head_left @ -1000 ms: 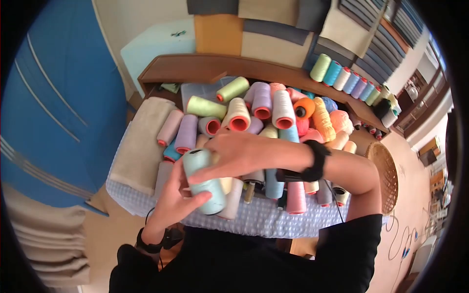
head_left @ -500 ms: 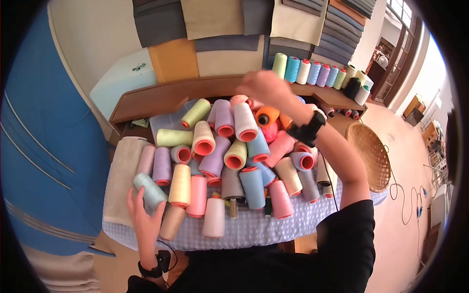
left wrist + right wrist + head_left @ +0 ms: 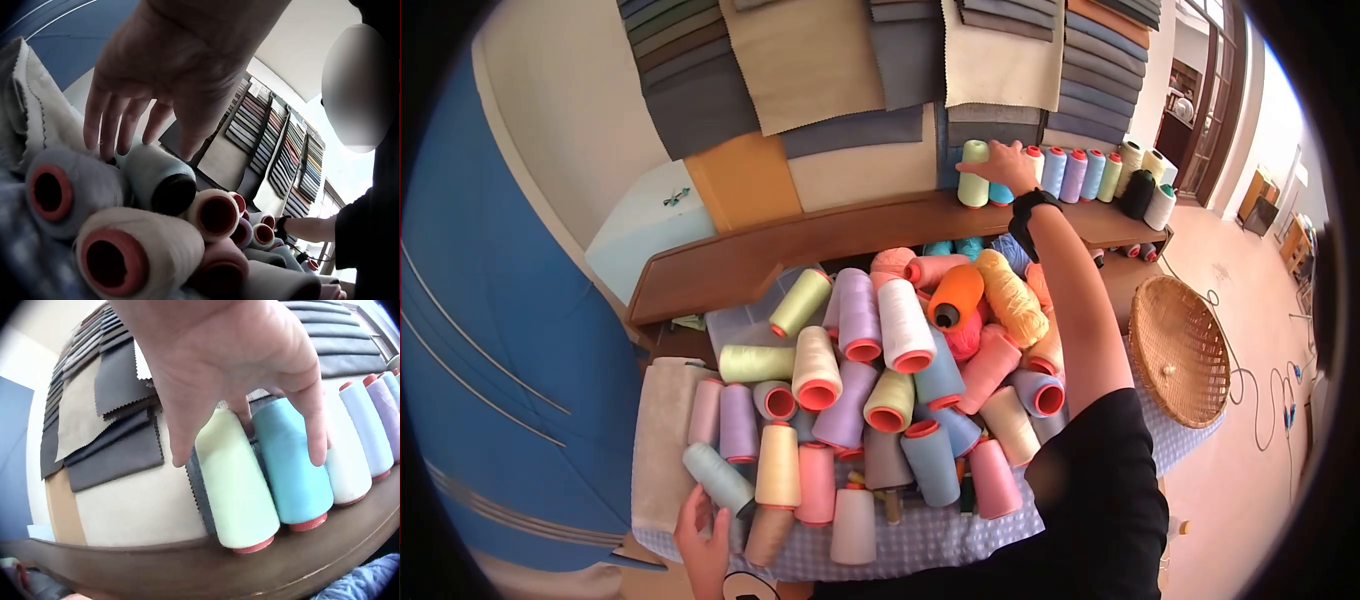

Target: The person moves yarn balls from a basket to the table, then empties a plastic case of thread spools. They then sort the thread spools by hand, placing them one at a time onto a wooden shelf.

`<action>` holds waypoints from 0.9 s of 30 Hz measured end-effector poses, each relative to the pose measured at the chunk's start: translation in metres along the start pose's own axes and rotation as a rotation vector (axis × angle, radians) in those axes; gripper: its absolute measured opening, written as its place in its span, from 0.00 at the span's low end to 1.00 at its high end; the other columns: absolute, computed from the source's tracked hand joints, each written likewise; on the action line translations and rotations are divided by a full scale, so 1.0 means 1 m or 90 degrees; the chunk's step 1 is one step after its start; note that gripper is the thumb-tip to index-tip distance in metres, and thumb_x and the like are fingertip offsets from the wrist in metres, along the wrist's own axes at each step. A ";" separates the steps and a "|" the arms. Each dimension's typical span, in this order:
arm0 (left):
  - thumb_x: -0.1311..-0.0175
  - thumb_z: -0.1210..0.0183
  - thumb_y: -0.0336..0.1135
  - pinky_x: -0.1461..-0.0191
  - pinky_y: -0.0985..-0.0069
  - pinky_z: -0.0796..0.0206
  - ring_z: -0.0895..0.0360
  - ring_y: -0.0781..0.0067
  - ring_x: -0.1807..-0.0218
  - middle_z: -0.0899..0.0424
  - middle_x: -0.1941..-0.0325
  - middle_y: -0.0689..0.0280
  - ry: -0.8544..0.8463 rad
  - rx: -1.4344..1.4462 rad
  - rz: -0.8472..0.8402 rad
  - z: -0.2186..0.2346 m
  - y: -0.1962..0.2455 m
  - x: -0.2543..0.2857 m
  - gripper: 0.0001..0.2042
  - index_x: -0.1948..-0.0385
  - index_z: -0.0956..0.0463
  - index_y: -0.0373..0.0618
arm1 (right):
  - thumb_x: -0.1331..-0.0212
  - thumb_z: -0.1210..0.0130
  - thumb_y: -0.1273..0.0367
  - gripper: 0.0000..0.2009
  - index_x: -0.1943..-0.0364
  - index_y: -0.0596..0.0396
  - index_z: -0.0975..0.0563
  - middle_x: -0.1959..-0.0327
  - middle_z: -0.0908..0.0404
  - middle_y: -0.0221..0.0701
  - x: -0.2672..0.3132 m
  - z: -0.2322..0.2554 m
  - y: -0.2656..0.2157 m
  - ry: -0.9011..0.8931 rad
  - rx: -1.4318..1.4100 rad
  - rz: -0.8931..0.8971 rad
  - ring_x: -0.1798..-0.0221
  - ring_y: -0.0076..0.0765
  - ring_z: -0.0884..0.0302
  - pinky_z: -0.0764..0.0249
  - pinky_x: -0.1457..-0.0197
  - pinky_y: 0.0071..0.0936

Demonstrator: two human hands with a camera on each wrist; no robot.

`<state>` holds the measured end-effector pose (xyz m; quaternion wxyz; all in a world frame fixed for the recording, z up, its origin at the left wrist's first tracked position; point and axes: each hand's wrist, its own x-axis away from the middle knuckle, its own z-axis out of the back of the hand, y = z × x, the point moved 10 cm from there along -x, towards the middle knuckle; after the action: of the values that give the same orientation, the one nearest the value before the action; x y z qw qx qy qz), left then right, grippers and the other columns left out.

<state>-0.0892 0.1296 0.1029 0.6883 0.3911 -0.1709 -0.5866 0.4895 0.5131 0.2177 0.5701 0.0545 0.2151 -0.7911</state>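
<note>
My left hand is beside a pale blue thread cone lying on its side at the left front of the heap. In the left wrist view its loosely spread fingers hang over that cone, whose base is black. Up at the shelf, my right hand reaches to the light green cone at the left end of an upright row. The right wrist view shows the thumb left of the green cone, one finger behind it and another in front of the turquoise cone; the hand is spread wide.
Many thread cones and yarn balls heap on a checked cloth. A folded beige cloth lies left, a wicker basket right. The curved wooden shelf runs behind, below hanging fabric swatches.
One second ago both hands held the pale blue cone; now it lies at the heap's left and the left hand has drawn back slightly. My right hand has swung up to the shelf's cones.
</note>
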 end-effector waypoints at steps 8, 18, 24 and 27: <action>0.48 0.41 0.28 0.53 0.69 0.33 0.26 0.62 0.55 0.29 0.48 0.57 0.054 -0.009 0.007 0.010 -0.003 0.003 0.25 0.44 0.34 0.41 | 0.61 0.43 0.40 0.36 0.59 0.61 0.22 0.59 0.23 0.48 0.013 0.023 0.000 0.085 -0.025 0.073 0.51 0.48 0.28 0.26 0.53 0.37; 0.44 0.42 0.31 0.49 0.67 0.35 0.27 0.58 0.52 0.33 0.41 0.54 0.060 0.016 0.003 0.012 0.012 0.019 0.30 0.37 0.43 0.43 | 0.54 0.49 0.44 0.38 0.41 0.55 0.35 0.39 0.35 0.42 0.204 0.079 -0.019 -0.613 -0.401 0.058 0.58 0.44 0.22 0.24 0.59 0.31; 0.44 0.43 0.31 0.48 0.67 0.36 0.28 0.57 0.50 0.36 0.38 0.54 0.033 0.046 -0.032 0.010 0.029 0.030 0.32 0.36 0.45 0.45 | 0.52 0.47 0.48 0.34 0.47 0.61 0.30 0.52 0.26 0.42 0.231 0.052 -0.009 -0.576 -0.372 0.045 0.55 0.40 0.25 0.24 0.55 0.33; 0.45 0.43 0.31 0.47 0.66 0.37 0.28 0.58 0.49 0.37 0.37 0.56 0.055 0.046 -0.011 0.021 0.028 0.038 0.32 0.36 0.45 0.46 | 0.52 0.48 0.49 0.31 0.51 0.63 0.29 0.56 0.24 0.43 0.211 0.081 0.008 -0.477 -0.462 0.006 0.61 0.40 0.22 0.24 0.57 0.31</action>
<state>-0.0748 0.0866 0.1284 0.6753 0.4422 -0.1581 -0.5687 0.4371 0.2938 0.2184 0.5935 -0.4326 0.2562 -0.6285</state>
